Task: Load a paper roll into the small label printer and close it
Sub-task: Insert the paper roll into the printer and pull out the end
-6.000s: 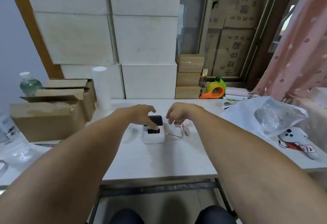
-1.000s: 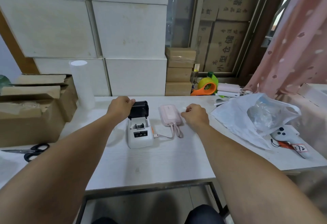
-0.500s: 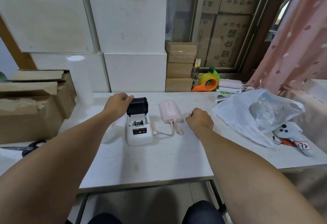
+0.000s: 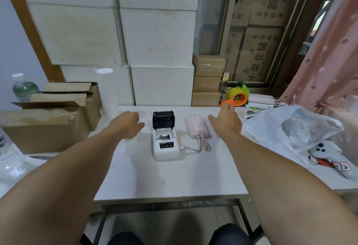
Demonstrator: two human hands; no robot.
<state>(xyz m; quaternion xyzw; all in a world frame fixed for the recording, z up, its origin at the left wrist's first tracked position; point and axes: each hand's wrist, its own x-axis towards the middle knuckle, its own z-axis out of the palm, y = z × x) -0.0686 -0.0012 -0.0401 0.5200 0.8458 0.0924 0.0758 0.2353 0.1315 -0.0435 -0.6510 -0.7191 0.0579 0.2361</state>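
Printer open on the pale surface [image 4: 174,179], both my hands empty.

The boxy white label printer [image 4: 165,146] has its black lid raised; left hand [image 4: 126,123] loosely curled, right hand [image 4: 225,121] spread flat. I cannot see any paper roll.

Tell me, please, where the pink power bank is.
In the head view, the pink power bank lies mid-table, between the open label printer and the right hand.

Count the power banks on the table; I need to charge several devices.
3 that I can see: a pink power bank right of the printer, cabled to it, and two stacked power banks at the back right. The plastic bag may hide more.
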